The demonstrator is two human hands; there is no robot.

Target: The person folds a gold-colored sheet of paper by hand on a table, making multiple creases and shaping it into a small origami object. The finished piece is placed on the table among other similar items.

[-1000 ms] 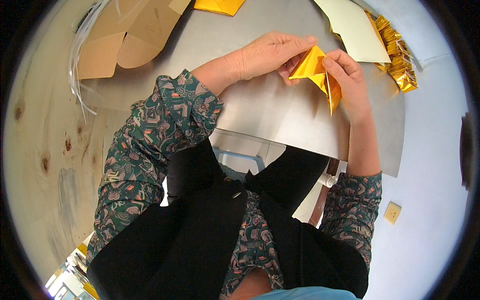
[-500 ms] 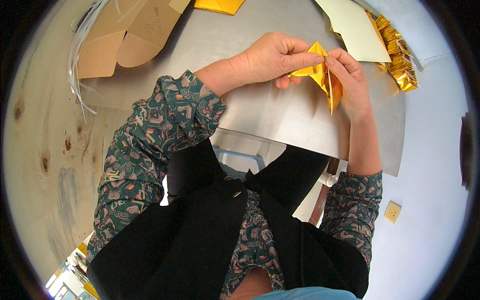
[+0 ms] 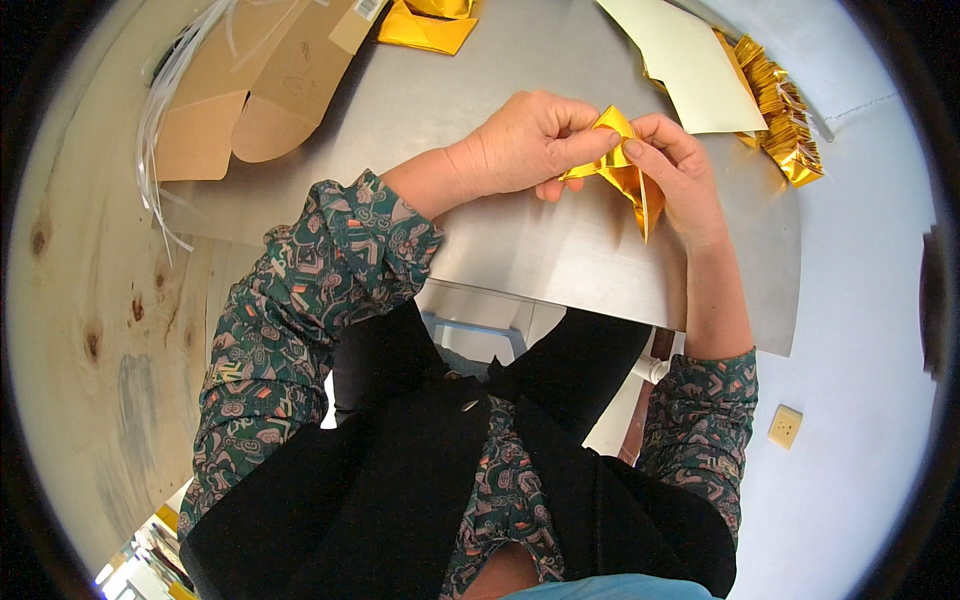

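Note:
Both my hands pinch a piece of folded gold foil paper (image 3: 625, 180) above a metal table. My left hand (image 3: 535, 145) grips its upper left part between thumb and fingers, with one pointed corner jutting below the fingers. My right hand (image 3: 680, 175) pinches the right side, thumb in front near the middle fold. A peak points up between the hands and a long point hangs down, showing a pale edge. The fingertips behind the paper are partly hidden.
On the metal table (image 3: 500, 245) lie a brown cardboard box (image 3: 280, 120) with white strips (image 3: 150, 150) beside it, folded gold paper (image 3: 430, 30) at the back, and pale yellow sheets (image 3: 700, 70) at the right. A bundle of gold foil pieces (image 3: 785, 125) sits by the wall.
The whole view has shifted a little, so more of the gold paper at the back shows. The central fold of the held paper looks slightly more open; both hands keep their pinch.

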